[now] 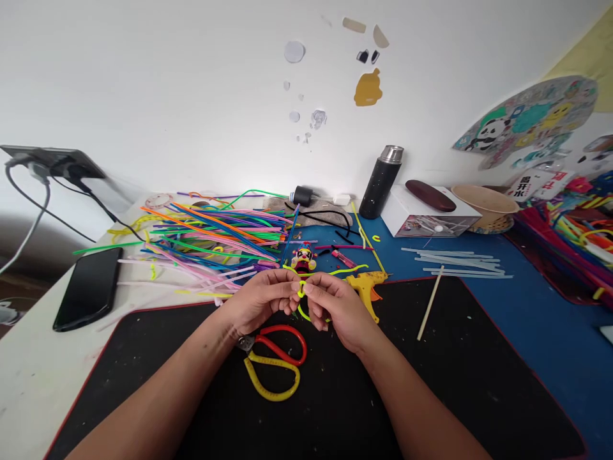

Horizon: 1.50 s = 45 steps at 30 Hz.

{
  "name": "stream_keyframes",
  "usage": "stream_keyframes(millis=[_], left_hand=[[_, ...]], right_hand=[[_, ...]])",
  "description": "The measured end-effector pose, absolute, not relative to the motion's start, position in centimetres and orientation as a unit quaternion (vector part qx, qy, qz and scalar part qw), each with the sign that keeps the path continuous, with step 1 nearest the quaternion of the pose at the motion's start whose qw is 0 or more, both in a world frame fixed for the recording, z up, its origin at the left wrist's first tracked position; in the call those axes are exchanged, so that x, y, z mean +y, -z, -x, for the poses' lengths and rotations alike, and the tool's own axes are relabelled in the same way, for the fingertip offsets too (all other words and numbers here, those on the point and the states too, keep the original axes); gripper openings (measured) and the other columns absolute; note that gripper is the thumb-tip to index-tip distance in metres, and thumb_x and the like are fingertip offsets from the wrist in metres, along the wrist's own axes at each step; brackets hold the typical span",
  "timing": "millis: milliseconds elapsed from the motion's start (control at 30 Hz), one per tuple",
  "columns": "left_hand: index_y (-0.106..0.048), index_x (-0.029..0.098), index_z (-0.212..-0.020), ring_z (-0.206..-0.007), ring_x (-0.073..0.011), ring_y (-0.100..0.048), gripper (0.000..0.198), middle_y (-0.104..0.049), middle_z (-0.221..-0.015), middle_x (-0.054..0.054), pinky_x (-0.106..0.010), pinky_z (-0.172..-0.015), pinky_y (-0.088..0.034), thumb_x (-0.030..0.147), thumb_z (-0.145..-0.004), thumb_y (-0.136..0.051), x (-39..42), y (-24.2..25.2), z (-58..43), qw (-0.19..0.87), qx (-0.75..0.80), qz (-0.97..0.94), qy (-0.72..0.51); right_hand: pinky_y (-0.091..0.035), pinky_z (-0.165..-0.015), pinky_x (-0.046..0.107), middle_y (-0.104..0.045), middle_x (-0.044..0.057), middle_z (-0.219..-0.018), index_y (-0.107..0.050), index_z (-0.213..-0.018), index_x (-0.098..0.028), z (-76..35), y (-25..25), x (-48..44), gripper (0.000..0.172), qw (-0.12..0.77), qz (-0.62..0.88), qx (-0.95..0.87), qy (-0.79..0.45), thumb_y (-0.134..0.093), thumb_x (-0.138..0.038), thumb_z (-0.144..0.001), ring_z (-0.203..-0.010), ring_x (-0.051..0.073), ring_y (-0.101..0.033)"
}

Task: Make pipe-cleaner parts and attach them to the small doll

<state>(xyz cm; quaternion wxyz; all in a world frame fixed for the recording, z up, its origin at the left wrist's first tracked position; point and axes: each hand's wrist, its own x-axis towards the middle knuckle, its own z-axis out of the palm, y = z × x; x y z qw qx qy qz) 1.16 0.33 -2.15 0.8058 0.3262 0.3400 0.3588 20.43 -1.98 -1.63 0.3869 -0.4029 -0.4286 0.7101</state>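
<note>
Between the fingertips of both hands is a yellow-green pipe cleaner (301, 289), bent into a small loop, with a longer part curving below. My left hand (268, 292) pinches it from the left, and my right hand (335, 299) pinches it from the right. Just beyond the fingers stands a small clown-like figure (303, 259) with a red and blue top. Scissors (275, 361) with one red and one yellow handle lie on the black mat under my left wrist, their blades partly hidden. A yellow glue gun (366, 291) lies right behind my right hand.
Many coloured pipe cleaners (225, 230) are heaped at the back left, near a black phone (89, 287). At the back right stand a black thermos (380, 182), a white box (431, 214) and a bowl (486, 199). Glue sticks (460, 262) and a wooden stick (430, 303) lie right.
</note>
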Motion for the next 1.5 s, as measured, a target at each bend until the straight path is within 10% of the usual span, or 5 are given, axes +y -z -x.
stream_keyframes(millis=[1500], left_hand=[[-0.086,0.017,-0.104,-0.063,-0.0085,-0.061,0.032,-0.073,-0.079,-0.004,-0.019,-0.061,-0.048,0.032,-0.077,-0.095,0.6,1.5,0.0,0.757,0.304,-0.429,-0.388]], right_hand=[[-0.028,-0.040,0.020,-0.053,-0.009,-0.055,-0.064,-0.087,-0.019,-20.8,1.2,-1.9,0.036,0.375,0.387,-0.434,-0.723,-0.081,-0.050,-0.086,-0.039,0.007,-0.050]])
